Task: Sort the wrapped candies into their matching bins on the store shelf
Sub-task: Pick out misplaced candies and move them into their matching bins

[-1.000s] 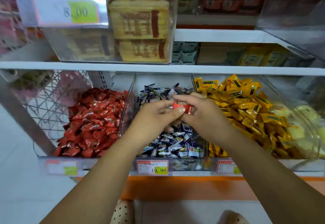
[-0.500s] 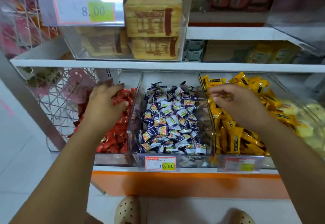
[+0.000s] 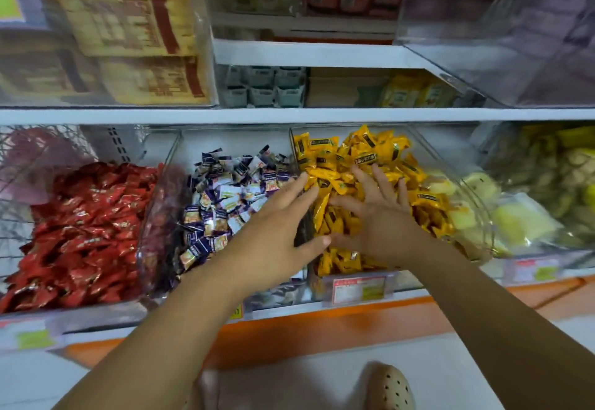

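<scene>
Both hands are spread, each grip wide and holding nothing. The left hand (image 3: 277,226) reaches toward the yellow candies (image 3: 360,151) at twelve o'clock, and the right hand (image 3: 383,226) rests on them. Toward nine o'clock lie the purple candies (image 3: 225,197), then the red candies (image 3: 83,226); each pile looks unmixed, so sorting seems nearly done, barring buried strays.

Price tags (image 3: 359,290) blurred, nothing legible

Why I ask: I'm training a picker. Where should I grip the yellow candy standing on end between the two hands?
Probably pinch the upright yellow candy by its top end, coming from above: it stands steeply, its lower end buried in the yellow pile.
</scene>
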A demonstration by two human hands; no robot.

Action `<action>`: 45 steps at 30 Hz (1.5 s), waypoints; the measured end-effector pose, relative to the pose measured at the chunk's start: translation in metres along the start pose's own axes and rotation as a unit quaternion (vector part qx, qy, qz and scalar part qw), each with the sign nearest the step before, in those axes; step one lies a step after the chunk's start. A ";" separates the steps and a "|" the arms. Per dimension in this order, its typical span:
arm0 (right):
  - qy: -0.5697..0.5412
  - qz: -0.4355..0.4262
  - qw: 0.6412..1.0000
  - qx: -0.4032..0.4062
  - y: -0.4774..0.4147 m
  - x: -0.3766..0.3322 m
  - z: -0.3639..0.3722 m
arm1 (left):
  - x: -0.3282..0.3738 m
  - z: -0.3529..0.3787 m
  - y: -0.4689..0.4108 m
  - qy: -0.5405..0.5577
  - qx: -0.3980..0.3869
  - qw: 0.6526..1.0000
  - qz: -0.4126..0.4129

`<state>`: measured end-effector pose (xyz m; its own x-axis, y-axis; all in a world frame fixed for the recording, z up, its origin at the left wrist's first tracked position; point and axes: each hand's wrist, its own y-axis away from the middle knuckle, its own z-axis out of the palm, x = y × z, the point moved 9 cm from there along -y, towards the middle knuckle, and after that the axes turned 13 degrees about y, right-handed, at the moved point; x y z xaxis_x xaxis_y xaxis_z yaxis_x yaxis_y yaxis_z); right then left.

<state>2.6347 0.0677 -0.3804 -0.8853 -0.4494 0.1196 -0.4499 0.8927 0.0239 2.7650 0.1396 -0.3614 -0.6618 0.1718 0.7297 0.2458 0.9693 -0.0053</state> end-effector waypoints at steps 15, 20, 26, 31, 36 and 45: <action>-0.021 0.055 0.993 0.103 -0.017 0.051 -0.038 | -0.016 -0.009 -0.007 -0.019 -0.021 1.000 0.000; -0.016 0.012 0.990 0.142 -0.009 0.027 -0.033 | -0.011 -0.009 -0.008 -0.026 -0.024 0.999 -0.015; 0.045 0.080 0.994 0.062 -0.023 0.031 -0.004 | -0.012 -0.008 -0.007 -0.022 -0.020 0.999 -0.018; 0.004 0.106 0.989 0.101 -0.023 0.030 -0.014 | -0.012 -0.009 -0.006 -0.007 -0.018 1.000 -0.018; -0.141 0.079 0.979 0.126 -0.011 0.048 -0.036 | -0.007 -0.020 -0.008 0.031 0.039 0.999 -0.006; -0.421 -0.024 0.899 0.115 0.017 0.008 -0.061 | 0.023 -0.027 -0.016 0.085 0.217 0.972 0.044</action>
<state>2.6273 0.0808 -0.3187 -0.5961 -0.4390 -0.6723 -0.4163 0.8850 -0.2087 2.7651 0.1236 -0.3255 -0.5168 0.2611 0.8153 -0.0494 0.9417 -0.3329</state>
